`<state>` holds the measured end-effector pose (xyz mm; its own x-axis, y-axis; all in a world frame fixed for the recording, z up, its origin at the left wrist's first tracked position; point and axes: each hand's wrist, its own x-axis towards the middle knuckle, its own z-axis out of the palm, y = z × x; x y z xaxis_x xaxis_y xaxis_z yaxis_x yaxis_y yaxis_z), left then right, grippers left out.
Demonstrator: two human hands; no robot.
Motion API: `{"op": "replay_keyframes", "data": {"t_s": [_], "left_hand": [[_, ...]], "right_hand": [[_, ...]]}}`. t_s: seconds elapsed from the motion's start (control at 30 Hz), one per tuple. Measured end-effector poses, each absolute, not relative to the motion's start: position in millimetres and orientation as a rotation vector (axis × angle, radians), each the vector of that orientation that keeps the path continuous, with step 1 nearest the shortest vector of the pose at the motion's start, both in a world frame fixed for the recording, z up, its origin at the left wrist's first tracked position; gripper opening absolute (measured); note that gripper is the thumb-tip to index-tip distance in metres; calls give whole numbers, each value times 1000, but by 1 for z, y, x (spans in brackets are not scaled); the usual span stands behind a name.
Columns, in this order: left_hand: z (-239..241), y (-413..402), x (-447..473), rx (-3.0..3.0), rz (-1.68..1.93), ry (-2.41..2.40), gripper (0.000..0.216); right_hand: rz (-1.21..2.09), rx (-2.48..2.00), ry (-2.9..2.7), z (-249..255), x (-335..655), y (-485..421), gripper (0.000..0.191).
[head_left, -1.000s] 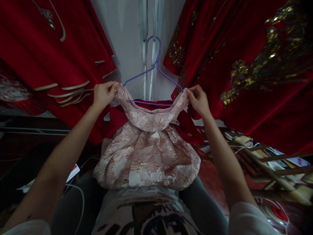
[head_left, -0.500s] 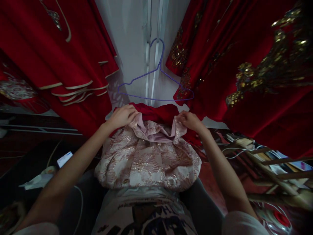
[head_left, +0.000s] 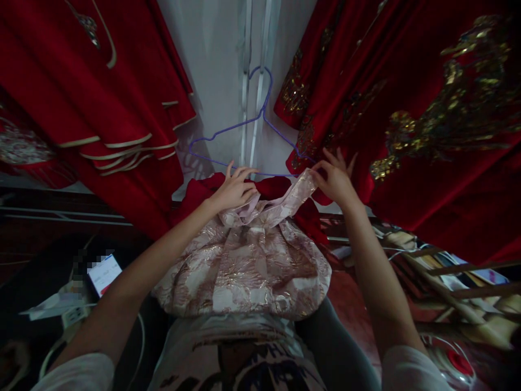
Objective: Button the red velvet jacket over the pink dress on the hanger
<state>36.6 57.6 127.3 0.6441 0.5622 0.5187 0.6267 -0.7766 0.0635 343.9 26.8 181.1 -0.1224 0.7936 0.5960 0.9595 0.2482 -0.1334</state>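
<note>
Head view looked down on a pink brocade dress (head_left: 244, 266) bunched in the person's lap, its neckline lifted between the two grips. The right grip (head_left: 336, 182) was pinched on one shoulder of the dress, thumb and forefinger closed on the cloth while the other fingers fanned out toward the red velvet behind. The left grip (head_left: 236, 191) lay on the opposite shoulder with its fingers loosely spread. Whether it actually clasped the fabric could not be told, since the thumb was hidden under the hand. Just above both grips hung a purple wire hanger (head_left: 264, 108), its bottom bar running close past the left grip's fingertips and on toward the right grip's fingers. Its hook sat higher, against a pale wall (head_left: 211, 65). Between the grips, behind the neckline, a fold of red cloth (head_left: 280, 187) showed. Red garments with pale trim (head_left: 101, 108) hung to the outer side of the left grip, and a red garment with gold embroidery (head_left: 427, 108) to the outer side of the right grip. Well below the left grip, beside the forearm, a lit phone (head_left: 105, 271) lay among white cables — its screen blurred.
</note>
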Motion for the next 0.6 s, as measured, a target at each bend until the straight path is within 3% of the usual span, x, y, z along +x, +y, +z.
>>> {"op": "replay_keyframes", "data": {"t_s": [0.23,0.6], "left_hand": [[135,33,29,-2730,-873,-1023,26],[135,31,28,-2710,-895,-1031,26]], "right_hand": [[-434,-1707,-1908,166,407,36,10],[-459,-1665,-1834,163,407,36,13]]}}
